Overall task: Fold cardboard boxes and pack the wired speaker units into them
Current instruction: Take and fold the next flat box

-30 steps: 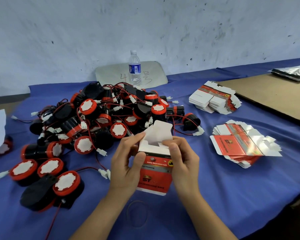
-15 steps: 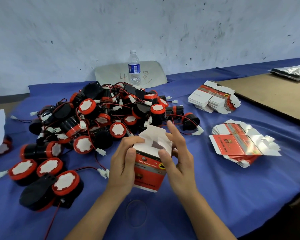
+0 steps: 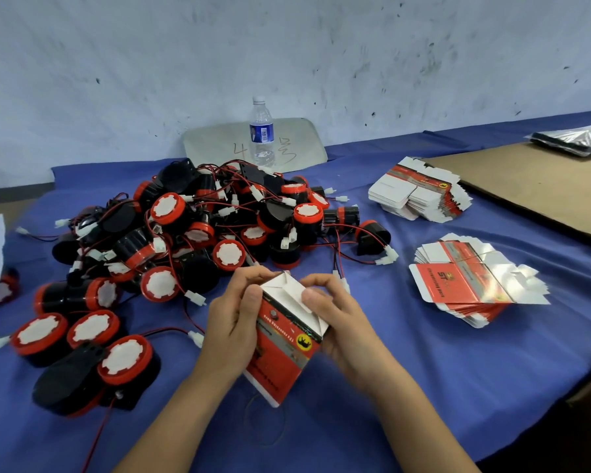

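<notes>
**Fingers.** We find the left hand gripping the left side of the cardboard box, fingers curled behind it and thumb laid on the upper corner of the red face. The right hand curls its fingers over the far edge of the box top. Its thumb presses on the white end flaps, which lie folded in and overlapping. The box hangs between both hands above the blue cloth, tilted, flapped end away from us and one lower corner towards us.

**Change.** Half a second earlier one white flap stood raised and the right fingers were stretched out. Now the flap is down, those fingers are curled, and the box leans further over.

**Surroundings.**
- Just beyond the fingertips lies the pile of wired speaker units, black and red, with their wires tangled.
- More units rest left of the left hand.
- Right of the right hand, well apart, sits a banded stack of flat boxes, with cloth running between hand and stack.
- A second stack lies beyond it, beside a brown cardboard sheet.
- The table edge runs to the right of the right forearm.
- A water bottle stands behind the pile.
</notes>
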Available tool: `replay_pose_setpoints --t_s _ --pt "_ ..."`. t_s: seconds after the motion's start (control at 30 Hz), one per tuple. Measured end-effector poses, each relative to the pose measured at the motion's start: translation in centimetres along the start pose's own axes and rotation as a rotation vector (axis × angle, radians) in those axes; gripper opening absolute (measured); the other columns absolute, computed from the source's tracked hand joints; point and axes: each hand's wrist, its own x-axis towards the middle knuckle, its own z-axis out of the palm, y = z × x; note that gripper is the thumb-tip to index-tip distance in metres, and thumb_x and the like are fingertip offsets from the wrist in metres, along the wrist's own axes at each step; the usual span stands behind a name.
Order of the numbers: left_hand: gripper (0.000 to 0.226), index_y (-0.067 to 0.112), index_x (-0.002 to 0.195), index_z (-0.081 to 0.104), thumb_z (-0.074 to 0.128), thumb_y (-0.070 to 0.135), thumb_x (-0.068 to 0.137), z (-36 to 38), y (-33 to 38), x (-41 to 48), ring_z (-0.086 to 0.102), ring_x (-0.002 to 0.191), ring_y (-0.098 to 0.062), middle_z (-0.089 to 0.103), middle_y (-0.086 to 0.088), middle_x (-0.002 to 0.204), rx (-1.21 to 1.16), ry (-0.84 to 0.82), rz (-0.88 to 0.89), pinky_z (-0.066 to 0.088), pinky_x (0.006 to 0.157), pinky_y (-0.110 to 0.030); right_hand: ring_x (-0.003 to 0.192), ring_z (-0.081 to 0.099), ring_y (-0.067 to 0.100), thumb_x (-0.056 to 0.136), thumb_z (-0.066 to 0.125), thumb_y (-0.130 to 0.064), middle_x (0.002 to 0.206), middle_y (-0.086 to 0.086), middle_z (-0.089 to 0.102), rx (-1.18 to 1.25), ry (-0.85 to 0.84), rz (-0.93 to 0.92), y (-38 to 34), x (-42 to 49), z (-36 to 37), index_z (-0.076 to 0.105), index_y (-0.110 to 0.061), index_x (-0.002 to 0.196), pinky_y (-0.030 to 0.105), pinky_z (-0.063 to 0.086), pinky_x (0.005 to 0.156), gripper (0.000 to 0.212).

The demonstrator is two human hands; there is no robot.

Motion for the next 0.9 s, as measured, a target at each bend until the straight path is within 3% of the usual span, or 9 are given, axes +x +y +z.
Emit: replay_pose_setpoints --t_s 0.1,0.17,0.23,0.3,0.4,0.57,0.67,0.8,0.9 --pt "0.035 0.032 0.106 0.063 0.033 0.047 0.095 0.0 0.1 -0.1 0.066 0.085 -0.007 0.07 0.016 0.098 0.053 0.012 0.036 0.051 0.072 -0.023 0.084 0.067 0.023 0.079 0.066 -0.02 0.102 0.011 0.07 0.117 -0.126 0.116 0.3 0.1 -0.1 0.052 -0.022 0.126 0.036 0.057 0.07 0.049" --pt "0.038 0.037 0.115 0.058 0.034 0.058 0.094 0.2 0.3 -0.4 0.065 0.094 -0.01 0.069 0.013 0.104 0.064 0.021 0.05 0.052 0.08 -0.032 0.083 0.067 0.024 0.077 0.066 -0.014 0.102 0.013 0.07 0.181 -0.07 0.059 0.4 0.4 -0.1 0.052 -0.025 0.128 0.033 0.056 0.069 0.054" --pt "0.063 0.043 0.132 0.042 0.037 0.08 0.081 0.6 0.4 -0.9 0.056 0.117 -0.014 0.058 0.012 0.128 0.074 -0.042 0.038 0.045 0.096 -0.041 0.082 0.068 0.022 0.073 0.067 -0.011 0.099 0.009 0.071 0.221 0.051 -0.036 0.3 0.7 -0.2 0.052 -0.024 0.128 0.031 0.056 0.066 0.058" --pt "0.09 0.053 0.143 0.018 0.05 0.087 0.066 1.2 0.6 -1.2 0.041 0.131 -0.009 0.038 0.025 0.143 0.114 -0.135 0.021 0.037 0.106 -0.041 0.088 0.069 0.02 0.073 0.066 -0.01 0.104 0.006 0.07 0.231 0.129 -0.133 0.3 0.8 -0.5 0.052 -0.024 0.129 0.03 0.056 0.066 0.06" --pt "0.107 0.068 0.137 -0.004 0.068 0.073 0.058 2.0 0.9 -1.1 0.034 0.134 -0.005 0.023 0.043 0.14 0.197 -0.165 0.032 0.037 0.109 -0.043 0.098 0.068 0.023 0.075 0.066 -0.01 0.117 0.005 0.067 0.179 0.14 -0.194 0.4 0.7 -0.5 0.053 -0.027 0.128 0.032 0.056 0.07 0.057" --pt "0.116 0.069 0.134 -0.011 0.072 0.068 0.053 1.4 0.6 -0.9 0.037 0.129 -0.017 0.022 0.031 0.137 0.353 -0.149 0.124 0.036 0.106 -0.04 0.095 0.067 0.018 0.074 0.062 -0.01 0.114 0.001 0.066 -0.017 0.155 -0.253 0.7 0.6 -0.3 0.055 -0.034 0.122 0.032 0.053 0.069 0.054" --pt "0.126 0.067 0.136 -0.011 0.085 0.054 0.055 1.3 0.6 -1.0 0.035 0.124 -0.013 0.021 0.031 0.136 0.405 -0.16 0.171 0.038 0.104 -0.042 0.09 0.066 0.016 0.074 0.057 -0.008 0.113 0.002 0.065 -0.096 0.165 -0.284 0.9 0.6 -0.3 0.055 -0.033 0.121 0.03 0.053 0.064 0.053" --pt "0.111 0.065 0.139 -0.006 0.069 0.07 0.057 1.3 0.6 -0.8 0.033 0.128 -0.005 0.019 0.039 0.137 0.353 -0.147 0.165 0.034 0.103 -0.029 0.094 0.066 0.018 0.072 0.055 -0.007 0.113 0.002 0.066 0.016 0.123 -0.235 0.8 0.7 -0.6 0.059 -0.027 0.118 0.033 0.055 0.068 0.051" --pt "0.106 0.065 0.14 0.0 0.067 0.077 0.059 1.0 0.4 -0.6 0.033 0.13 0.008 0.024 0.041 0.137 0.256 -0.137 0.143 0.033 0.098 -0.007 0.092 0.066 0.023 0.07 0.057 -0.01 0.105 0.006 0.069 0.215 0.06 -0.122 0.5 0.9 -0.8 0.058 -0.024 0.12 0.039 0.054 0.073 0.052"
